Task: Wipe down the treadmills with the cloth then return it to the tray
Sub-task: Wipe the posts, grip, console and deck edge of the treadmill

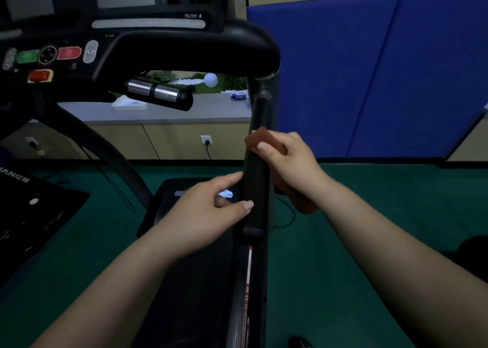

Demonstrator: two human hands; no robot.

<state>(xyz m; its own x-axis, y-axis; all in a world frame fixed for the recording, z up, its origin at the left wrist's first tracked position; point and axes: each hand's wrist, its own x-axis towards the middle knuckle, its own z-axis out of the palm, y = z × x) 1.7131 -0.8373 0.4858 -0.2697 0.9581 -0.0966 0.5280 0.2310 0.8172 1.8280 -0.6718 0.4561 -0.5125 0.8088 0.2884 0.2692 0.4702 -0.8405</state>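
— What are the hands doing?

— The right hand (286, 160) grips a reddish-brown cloth (260, 139), thumb on top and fingers curled around it, pressing it against the treadmill's black side handrail (256, 186). The cloth wraps the bar from its right side; a darker fold of it shows below the wrist, on the far side of the rail.

— And the left?

— The left hand (208, 213) is on the same handrail, lower down, nearer the capped end. Thumb and forefinger are parted and touch the bar's left side; whether the other fingers curl around it I cannot tell.

— Which way does the rail run?

— Its long axis goes away from the person, rising from the capped end near the hands toward the curved black arm under the console (68, 54). The cloth sits about midway along it.

— What lies further out?

— The belt deck (195, 281) is below the forearms, green floor (330, 268) on either side, a blue padded wall (369, 70) to the right, and a grey counter (200, 110) with a white tray (129, 105) beyond the console.
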